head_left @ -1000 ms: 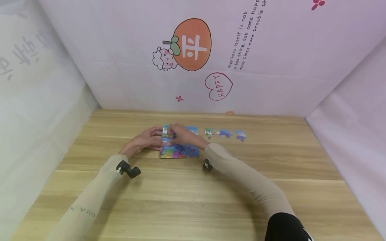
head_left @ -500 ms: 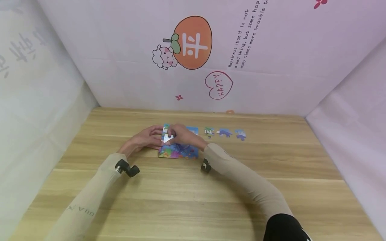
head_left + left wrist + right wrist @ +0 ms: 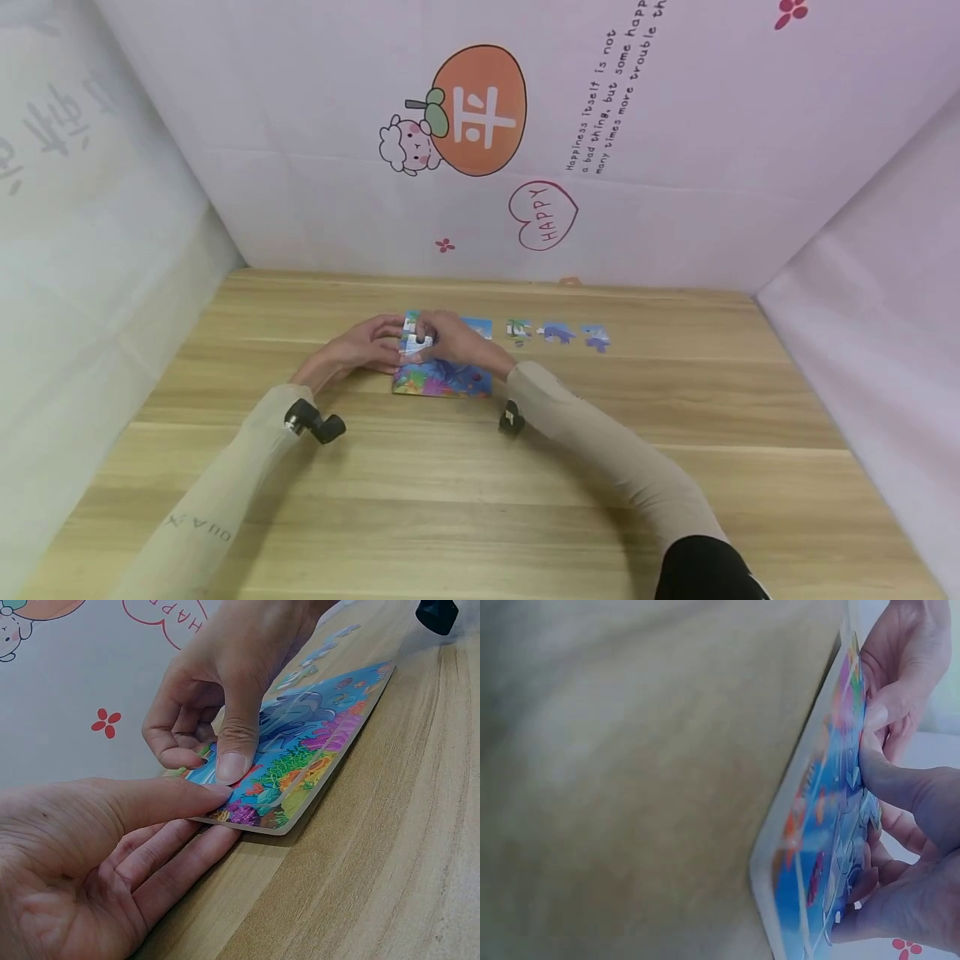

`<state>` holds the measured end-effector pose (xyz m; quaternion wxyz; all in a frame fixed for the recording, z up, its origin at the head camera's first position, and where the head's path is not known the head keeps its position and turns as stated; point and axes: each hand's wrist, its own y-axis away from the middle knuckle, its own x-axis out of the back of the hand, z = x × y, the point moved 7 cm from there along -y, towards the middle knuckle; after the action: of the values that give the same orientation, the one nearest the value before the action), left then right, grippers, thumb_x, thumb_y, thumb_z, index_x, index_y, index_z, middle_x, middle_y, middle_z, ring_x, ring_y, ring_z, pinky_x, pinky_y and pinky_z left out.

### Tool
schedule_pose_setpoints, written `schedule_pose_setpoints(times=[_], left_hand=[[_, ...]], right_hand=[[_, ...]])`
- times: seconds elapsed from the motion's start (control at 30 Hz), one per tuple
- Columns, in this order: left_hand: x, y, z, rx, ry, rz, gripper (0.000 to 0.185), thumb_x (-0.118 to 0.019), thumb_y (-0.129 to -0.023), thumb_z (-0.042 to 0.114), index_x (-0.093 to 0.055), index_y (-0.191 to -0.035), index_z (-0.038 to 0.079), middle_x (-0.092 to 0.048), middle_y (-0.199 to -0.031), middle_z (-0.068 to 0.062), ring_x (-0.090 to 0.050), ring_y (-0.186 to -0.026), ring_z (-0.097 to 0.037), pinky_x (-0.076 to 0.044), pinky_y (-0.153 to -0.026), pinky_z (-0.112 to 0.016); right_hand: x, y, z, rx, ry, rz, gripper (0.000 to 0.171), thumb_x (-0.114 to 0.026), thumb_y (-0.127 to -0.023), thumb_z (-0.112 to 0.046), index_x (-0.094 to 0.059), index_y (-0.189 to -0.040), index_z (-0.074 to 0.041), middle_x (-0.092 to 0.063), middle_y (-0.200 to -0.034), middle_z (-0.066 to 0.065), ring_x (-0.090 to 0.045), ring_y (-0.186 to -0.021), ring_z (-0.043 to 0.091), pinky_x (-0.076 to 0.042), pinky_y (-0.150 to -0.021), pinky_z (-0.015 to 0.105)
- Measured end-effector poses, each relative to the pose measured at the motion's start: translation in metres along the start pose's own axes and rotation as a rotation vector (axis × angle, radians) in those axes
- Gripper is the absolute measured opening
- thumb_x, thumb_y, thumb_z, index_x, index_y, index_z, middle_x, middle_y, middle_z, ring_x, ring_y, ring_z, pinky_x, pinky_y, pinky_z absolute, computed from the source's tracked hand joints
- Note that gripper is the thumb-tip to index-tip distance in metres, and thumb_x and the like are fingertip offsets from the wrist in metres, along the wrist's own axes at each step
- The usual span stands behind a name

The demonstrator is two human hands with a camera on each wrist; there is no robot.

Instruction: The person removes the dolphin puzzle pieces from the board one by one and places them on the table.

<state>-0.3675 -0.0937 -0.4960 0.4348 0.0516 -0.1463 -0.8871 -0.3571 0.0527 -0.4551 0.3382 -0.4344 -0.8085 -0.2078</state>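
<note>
A jigsaw puzzle board (image 3: 444, 382) with a bright undersea picture lies on the wooden table in the head view. At its left edge my left hand (image 3: 366, 343) pinches it, the thumb (image 3: 176, 799) on top and other fingers low along the edge. My right hand (image 3: 461, 340) reaches over the board's upper left part. Between its thumb and curled fingers is a pale blue-and-white puzzle piece (image 3: 417, 342), held against the board. In the right wrist view the piece (image 3: 870, 810) shows partly between the fingers; the rest is hidden.
Right of the board lie three loose puzzle pieces in a row: one with a green palm (image 3: 517, 329), a purple-blue one (image 3: 557, 333) and a blue-white one (image 3: 597, 337). A printed white cloth wall (image 3: 337, 208) stands behind the table (image 3: 420, 500).
The piece under my right fingers has tilted, its face turning from dark to bright white, then less glaring. Both hands have hardly moved.
</note>
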Motion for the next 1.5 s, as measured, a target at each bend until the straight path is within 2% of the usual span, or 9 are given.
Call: schedule_pose_setpoints(times=[0.27, 0.37, 0.53, 0.63, 0.8, 0.93, 1.13, 1.23, 1.5], left_hand=[[0.002, 0.002, 0.002, 0.007, -0.012, 0.001, 0.084, -0.067, -0.097, -0.008, -0.02, -0.165, 0.002, -0.035, -0.158, -0.027, -0.066, -0.103, -0.015, -0.066, -0.089, -0.03], [0.002, 0.002, 0.002, 0.009, -0.011, 0.001, 0.083, -0.066, -0.097, -0.009, -0.02, -0.165, 0.002, -0.035, -0.158, -0.027, -0.066, -0.102, -0.015, -0.066, -0.088, -0.029], [0.002, 0.003, 0.002, 0.008, -0.007, 0.0, 0.083, -0.066, -0.097, -0.009, -0.02, -0.165, 0.003, -0.033, -0.159, -0.027, -0.066, -0.103, -0.016, -0.066, -0.088, -0.029], [0.003, 0.002, 0.0, -0.002, -0.009, 0.003, 0.082, -0.066, -0.097, -0.008, -0.02, -0.164, 0.003, -0.034, -0.159, -0.027, -0.066, -0.103, -0.016, -0.066, -0.088, -0.029], [0.004, 0.004, -0.007, 0.007, -0.026, 0.015, 0.082, -0.067, -0.097, -0.007, -0.02, -0.164, 0.002, -0.034, -0.159, -0.027, -0.065, -0.107, -0.017, -0.066, -0.09, -0.03], [0.004, 0.005, -0.007, 0.002, -0.027, 0.014, 0.082, -0.067, -0.097, -0.007, -0.02, -0.164, 0.002, -0.035, -0.158, -0.027, -0.065, -0.109, -0.017, -0.066, -0.091, -0.031], [0.002, 0.003, -0.003, -0.002, -0.032, 0.003, 0.084, -0.068, -0.096, -0.008, -0.021, -0.164, 0.003, -0.036, -0.158, -0.026, -0.065, -0.116, -0.021, -0.065, -0.094, -0.034], [0.0, 0.003, -0.002, 0.003, -0.031, -0.008, 0.085, -0.068, -0.095, -0.008, -0.019, -0.165, 0.004, -0.034, -0.16, -0.025, -0.062, -0.122, -0.025, -0.064, -0.096, -0.035], [-0.002, 0.004, 0.002, 0.011, -0.032, -0.008, 0.088, -0.068, -0.095, -0.008, -0.017, -0.165, 0.003, -0.031, -0.161, -0.025, -0.06, -0.126, -0.028, -0.064, -0.098, -0.035]], right_hand=[[0.0, 0.003, -0.003, 0.034, 0.071, 0.072, 0.031, -0.083, -0.091, -0.022, -0.06, -0.102, -0.005, -0.055, -0.097, 0.006, -0.043, -0.093, 0.02, -0.035, -0.092, 0.037], [-0.001, 0.002, -0.003, 0.028, 0.067, 0.055, 0.031, -0.082, -0.091, -0.021, -0.06, -0.104, -0.004, -0.057, -0.101, 0.006, -0.046, -0.095, 0.021, -0.042, -0.09, 0.035], [-0.002, 0.001, 0.0, -0.044, 0.08, -0.005, 0.037, -0.08, -0.094, -0.025, -0.058, -0.115, -0.005, -0.061, -0.114, 0.008, -0.052, -0.099, 0.02, -0.052, -0.086, 0.031], [-0.002, 0.001, -0.001, -0.064, 0.096, -0.003, 0.037, -0.08, -0.094, -0.026, -0.057, -0.114, -0.005, -0.059, -0.109, 0.007, -0.051, -0.092, 0.019, -0.05, -0.079, 0.027], [-0.005, 0.0, -0.007, 0.009, 0.09, -0.018, 0.033, -0.082, -0.093, -0.021, -0.058, -0.102, 0.0, -0.054, -0.094, 0.006, -0.044, -0.079, 0.014, -0.039, -0.068, 0.021], [-0.005, 0.002, -0.01, 0.039, 0.07, -0.036, 0.035, -0.081, -0.094, -0.02, -0.053, -0.097, 0.001, -0.046, -0.085, 0.004, -0.037, -0.072, 0.012, -0.033, -0.064, 0.02], [-0.002, 0.002, -0.007, 0.027, 0.059, -0.039, 0.036, -0.081, -0.094, -0.02, -0.049, -0.095, -0.002, -0.04, -0.08, -0.001, -0.033, -0.065, 0.011, -0.032, -0.062, 0.02], [-0.001, 0.001, -0.004, 0.02, 0.052, -0.035, 0.036, -0.081, -0.094, -0.021, -0.049, -0.093, -0.005, -0.041, -0.081, -0.001, -0.035, -0.066, 0.011, -0.033, -0.062, 0.02], [0.007, -0.002, 0.006, -0.023, -0.077, -0.005, 0.029, -0.082, -0.093, -0.015, -0.053, -0.092, -0.01, -0.054, -0.093, 0.0, -0.049, -0.082, 0.013, -0.043, -0.071, 0.02]])
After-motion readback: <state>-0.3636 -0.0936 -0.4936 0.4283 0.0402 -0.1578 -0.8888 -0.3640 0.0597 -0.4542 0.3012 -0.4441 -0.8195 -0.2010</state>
